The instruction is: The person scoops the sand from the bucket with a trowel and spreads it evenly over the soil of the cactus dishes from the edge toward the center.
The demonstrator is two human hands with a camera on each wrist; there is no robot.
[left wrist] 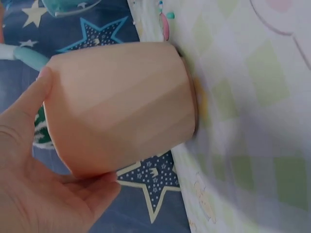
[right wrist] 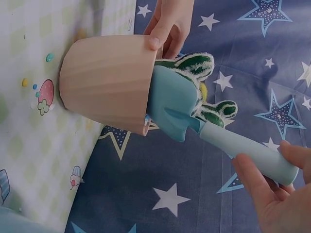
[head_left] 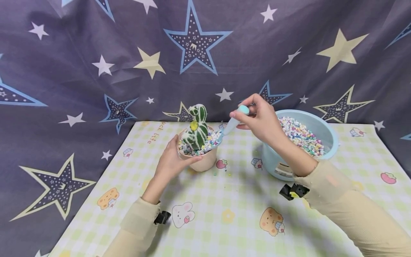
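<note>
A green cactus (head_left: pixel 199 134) with white fuzz and a yellow flower stands in a beige pot (left wrist: pixel 121 104) among multicoloured pebbles (head_left: pixel 212 140). My left hand (head_left: pixel 170 159) holds the pot at its rim, thumb on the near side and fingers round the left. In my right hand (head_left: pixel 261 119) is the handle of a light blue toy shovel (right wrist: pixel 243 148), pinched near its end. The shovel slants down to the pot, and its blade (right wrist: pixel 172 99) overlaps the rim beside the cactus. Only part of the cactus shows behind the blade in the right wrist view.
A light blue bucket (head_left: pixel 330 142) of multicoloured pebbles stands right of the pot, partly behind my right forearm. A few loose pebbles (right wrist: pixel 49 58) lie on the checked tablecloth (head_left: pixel 221 192) near the pot. A dark star-printed curtain (head_left: pixel 244 64) hangs behind the table.
</note>
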